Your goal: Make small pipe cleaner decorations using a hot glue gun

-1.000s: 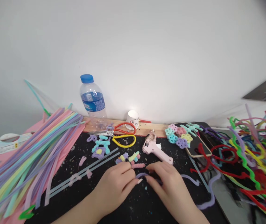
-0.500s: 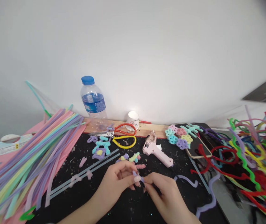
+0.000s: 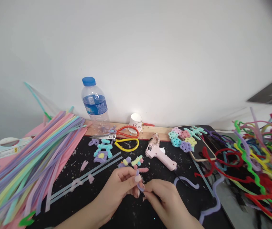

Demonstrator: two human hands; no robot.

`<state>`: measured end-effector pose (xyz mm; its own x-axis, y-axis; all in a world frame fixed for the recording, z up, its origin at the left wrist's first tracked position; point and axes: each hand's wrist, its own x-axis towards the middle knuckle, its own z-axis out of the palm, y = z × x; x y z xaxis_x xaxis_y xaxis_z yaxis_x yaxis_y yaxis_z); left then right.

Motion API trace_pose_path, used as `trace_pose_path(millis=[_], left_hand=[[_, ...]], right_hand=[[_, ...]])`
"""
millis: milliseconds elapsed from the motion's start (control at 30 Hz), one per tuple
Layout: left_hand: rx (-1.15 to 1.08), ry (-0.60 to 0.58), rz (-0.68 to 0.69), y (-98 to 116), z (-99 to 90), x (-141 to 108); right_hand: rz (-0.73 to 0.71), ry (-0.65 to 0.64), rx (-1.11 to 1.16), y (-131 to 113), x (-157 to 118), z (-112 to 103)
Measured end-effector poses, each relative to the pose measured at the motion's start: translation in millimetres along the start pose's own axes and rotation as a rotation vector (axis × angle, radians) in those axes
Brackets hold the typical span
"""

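Observation:
My left hand [image 3: 120, 187] pinches a short piece of purple pipe cleaner [image 3: 140, 187] between thumb and fingers, low in the middle of the view. My right hand [image 3: 164, 198] meets it there, thumb and forefinger closed on the lower end of the same piece. The piece bends in a small curve, and fingers cover part of it. Just beyond my hands lie a pink coiled pipe cleaner [image 3: 142, 170] and a yellow-green fuzzy shape [image 3: 136, 160]. Past my right hand a curved purple length [image 3: 189, 182] rests on the mat; I cannot tell whether it joins the held piece.
A pink glue gun [image 3: 161, 155], scissors [image 3: 126, 145], a paper cup [image 3: 135, 122] and a bottle [image 3: 95, 103] stand or lie toward the wall. Straight pipe cleaners [image 3: 33, 162] fill the left, a tangled heap [image 3: 260, 165] the right. Pastel flowers [image 3: 185, 146] lie near a phone [image 3: 201, 149].
The purple piece between my fingers has turned and shows more of its curve. My right hand has shifted slightly left and down. The curved purple length on the mat has slid a little left.

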<state>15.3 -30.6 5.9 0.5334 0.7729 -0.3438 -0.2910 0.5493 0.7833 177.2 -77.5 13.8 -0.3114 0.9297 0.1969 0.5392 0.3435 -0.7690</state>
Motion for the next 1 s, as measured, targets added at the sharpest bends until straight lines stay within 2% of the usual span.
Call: trace_pose_path(millis=[233, 433, 533, 667, 1000], left_hand=[[-0.123, -0.033, -0.056, 5, -1.2, -1], [-0.046, -0.054, -0.085, 9, -3.8, 0], [-0.046, -0.085, -0.126, 6, -5.7, 0], [-0.119, -0.050, -0.146, 5, -6.6, -1], [-0.166, -0.073, -0.175, 2, -4.5, -3]], right_hand=[[0.028, -0.087, -0.049, 4, -1, -2], [0.076, -0.077, -0.090, 6, 0, -10], [0.106, -0.084, -0.056, 5, 2, -14], [0.149, -0.079, -0.026, 6, 4, -16], [0.144, -0.110, 0.045, 1, 5, -10]])
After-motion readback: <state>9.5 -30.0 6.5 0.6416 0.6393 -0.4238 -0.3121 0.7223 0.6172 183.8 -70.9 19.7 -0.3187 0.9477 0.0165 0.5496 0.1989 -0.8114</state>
